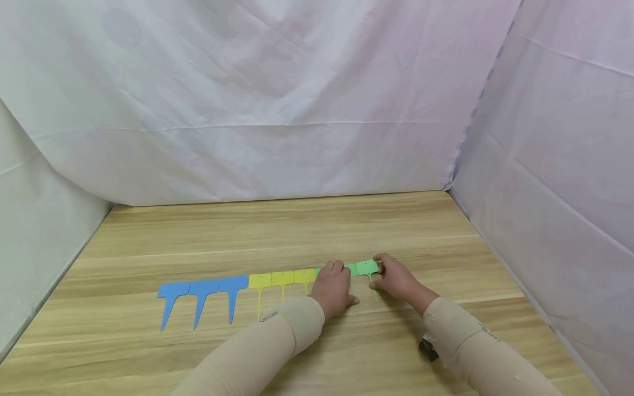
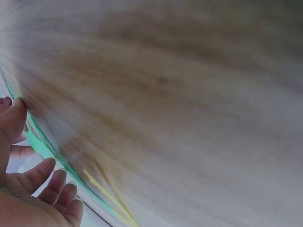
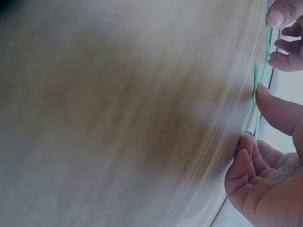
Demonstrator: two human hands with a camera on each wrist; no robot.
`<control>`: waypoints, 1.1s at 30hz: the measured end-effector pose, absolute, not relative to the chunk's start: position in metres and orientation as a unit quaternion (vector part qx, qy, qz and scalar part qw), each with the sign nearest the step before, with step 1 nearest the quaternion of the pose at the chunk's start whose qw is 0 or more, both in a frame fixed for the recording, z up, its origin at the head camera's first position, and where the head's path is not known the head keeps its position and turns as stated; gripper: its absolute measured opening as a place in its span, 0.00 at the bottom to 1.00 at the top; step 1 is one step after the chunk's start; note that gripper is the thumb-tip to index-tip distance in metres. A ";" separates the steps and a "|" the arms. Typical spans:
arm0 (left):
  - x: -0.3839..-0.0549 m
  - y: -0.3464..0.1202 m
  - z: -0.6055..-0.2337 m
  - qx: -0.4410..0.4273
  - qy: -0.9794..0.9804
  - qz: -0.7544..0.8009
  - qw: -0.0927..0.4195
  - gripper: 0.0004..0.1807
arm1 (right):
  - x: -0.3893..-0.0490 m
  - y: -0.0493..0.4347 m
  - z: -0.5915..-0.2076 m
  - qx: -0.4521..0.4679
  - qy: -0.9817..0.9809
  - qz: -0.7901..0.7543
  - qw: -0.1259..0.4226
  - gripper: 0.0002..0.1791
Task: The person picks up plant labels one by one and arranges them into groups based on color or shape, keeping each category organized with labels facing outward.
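Note:
On the wooden table lies a row of flat T-shaped tags. At its left end are three blue tags (image 1: 204, 288) with wide pointed stems. Three yellow tags (image 1: 283, 278) with thin tails follow. Green tags (image 1: 350, 269) continue the row, partly hidden by my left hand (image 1: 333, 289), whose fingers rest on them. With thumb and fingers, my right hand (image 1: 397, 279) holds the rightmost green tag (image 1: 367, 267) by its edge and thin tail. In the right wrist view, the right thumb (image 3: 279, 111) touches a thin green strip (image 3: 256, 78).
White cloth walls (image 1: 277, 110) enclose the table (image 1: 277, 231) at the back and both sides. A small black object (image 1: 428, 350) shows at the right sleeve (image 1: 460, 341). Table surface extends behind and in front of the row.

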State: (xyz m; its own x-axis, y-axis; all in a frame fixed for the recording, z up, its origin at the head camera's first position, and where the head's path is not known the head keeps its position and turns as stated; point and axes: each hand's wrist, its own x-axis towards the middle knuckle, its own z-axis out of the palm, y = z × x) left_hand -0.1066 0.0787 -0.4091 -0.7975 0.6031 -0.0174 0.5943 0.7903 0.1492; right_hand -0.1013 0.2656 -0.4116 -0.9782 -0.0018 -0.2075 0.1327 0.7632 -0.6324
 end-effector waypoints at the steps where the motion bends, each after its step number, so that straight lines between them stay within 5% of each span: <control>1: -0.107 0.079 -0.409 0.316 0.946 0.068 0.032 0.27 | -0.101 0.266 -0.412 0.035 0.934 -0.341 0.099 0.36; 33: -0.107 0.078 -0.412 0.317 0.946 0.065 0.029 0.29 | -0.105 0.266 -0.409 0.017 0.946 -0.302 0.119 0.36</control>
